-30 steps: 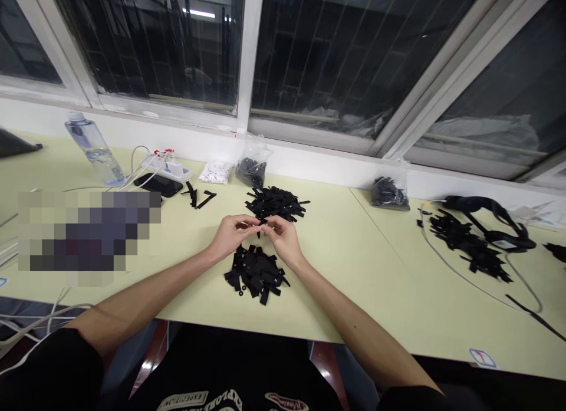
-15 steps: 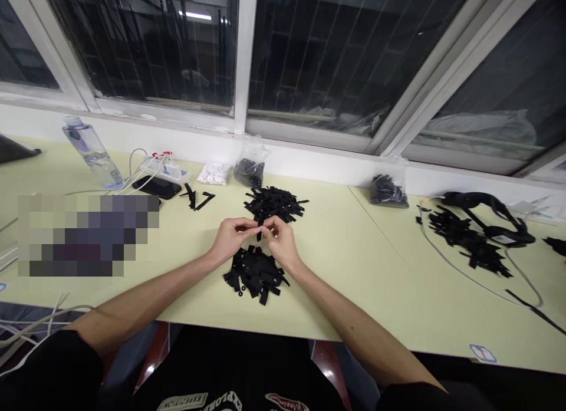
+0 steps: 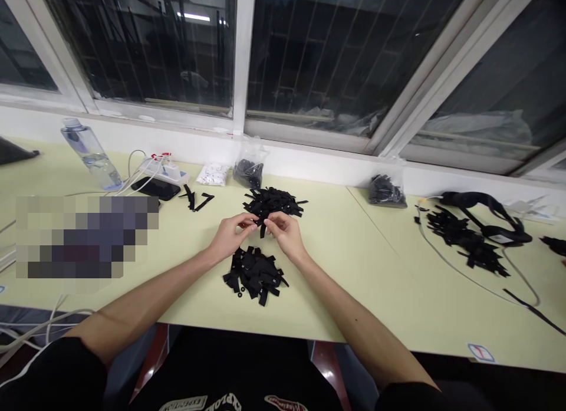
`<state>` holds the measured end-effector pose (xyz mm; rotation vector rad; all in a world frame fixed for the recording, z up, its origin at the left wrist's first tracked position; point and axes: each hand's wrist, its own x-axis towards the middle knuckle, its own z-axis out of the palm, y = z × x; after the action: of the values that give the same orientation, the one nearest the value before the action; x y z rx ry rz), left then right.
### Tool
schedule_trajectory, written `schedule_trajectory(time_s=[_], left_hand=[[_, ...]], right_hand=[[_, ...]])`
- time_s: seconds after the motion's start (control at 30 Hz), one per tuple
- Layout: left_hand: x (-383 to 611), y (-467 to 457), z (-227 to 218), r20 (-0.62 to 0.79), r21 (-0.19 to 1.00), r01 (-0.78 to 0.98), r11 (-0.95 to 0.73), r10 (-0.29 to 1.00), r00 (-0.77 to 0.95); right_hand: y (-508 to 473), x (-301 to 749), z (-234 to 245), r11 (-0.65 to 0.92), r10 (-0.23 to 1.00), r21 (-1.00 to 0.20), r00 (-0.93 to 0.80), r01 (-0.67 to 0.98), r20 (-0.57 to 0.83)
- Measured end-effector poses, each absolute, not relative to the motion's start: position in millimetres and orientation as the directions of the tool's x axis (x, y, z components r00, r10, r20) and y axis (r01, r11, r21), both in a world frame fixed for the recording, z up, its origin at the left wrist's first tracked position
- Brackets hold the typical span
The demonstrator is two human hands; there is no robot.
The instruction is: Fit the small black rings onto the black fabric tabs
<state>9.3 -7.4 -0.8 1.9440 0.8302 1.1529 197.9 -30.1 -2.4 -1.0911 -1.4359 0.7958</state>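
My left hand (image 3: pixel 230 234) and my right hand (image 3: pixel 285 233) meet over the yellow-green table (image 3: pixel 345 269), fingertips pinched together on one small black strap piece (image 3: pixel 262 227). Just below the hands lies a near pile of black strap pieces (image 3: pixel 255 273). A larger far pile of black strap pieces (image 3: pixel 273 202) sits right behind the hands.
A water bottle (image 3: pixel 91 153), a power strip with white cables (image 3: pixel 164 168), a dark phone (image 3: pixel 158 187) and two loose straps (image 3: pixel 197 199) sit at the left. Small bags (image 3: pixel 250 168) stand by the window wall. More black straps (image 3: pixel 469 241) and a headset (image 3: pixel 490 216) lie at the right.
Both hands have shifted slightly away from me toward the far pile, still pinching the small piece between them. The piles have not moved.
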Motion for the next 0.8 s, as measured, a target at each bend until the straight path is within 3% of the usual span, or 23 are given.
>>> schedule_trajectory(time_s=[0.13, 0.3, 0.37, 0.43, 0.53, 0.63, 0.7, 0.8], left_hand=[[6.6, -4.7, -0.7, 0.453, 0.799, 0.225, -0.558, 0.804, 0.386], [4.3, -3.9, -0.1, 0.431, 0.810, 0.244, -0.534, 0.823, 0.370], [3.3, -4.2, 0.3, 0.422, 0.810, 0.268, -0.522, 0.835, 0.352], [2.2, -4.1, 1.0, 0.417, 0.809, 0.285, -0.515, 0.843, 0.339], [1.5, -3.0, 1.6, 0.420, 0.809, 0.283, -0.515, 0.844, 0.334], [2.7, -1.6, 0.3, 0.427, 0.813, 0.269, -0.517, 0.842, 0.329], [4.1, -0.6, -1.8, 0.419, 0.819, 0.262, -0.510, 0.844, 0.334], [5.5, 0.9, -5.7, 0.397, 0.826, 0.260, -0.500, 0.844, 0.362]], right_hand=[[-17.2, 212.5, 5.9, 0.361, 0.903, -0.902, 0.152, 0.238, 0.402], [16.8, 232.3, 19.5, 0.349, 0.857, -0.795, 0.174, 0.497, 0.485], [32.8, 238.9, 24.6, 0.257, 0.876, -0.696, 0.142, 0.671, 0.461], [44.8, 244.4, 29.6, 0.140, 0.882, -0.506, 0.125, 0.851, 0.454], [46.7, 249.4, 36.9, 0.085, 0.854, -0.326, 0.100, 0.942, 0.510], [26.7, 249.6, 40.2, 0.247, 0.868, -0.407, -0.014, 0.879, 0.497], [6.3, 247.9, 36.9, 0.387, 0.902, -0.533, -0.188, 0.752, 0.389], [-21.3, 242.5, 24.1, 0.431, 0.898, -0.650, -0.367, 0.626, 0.241]])
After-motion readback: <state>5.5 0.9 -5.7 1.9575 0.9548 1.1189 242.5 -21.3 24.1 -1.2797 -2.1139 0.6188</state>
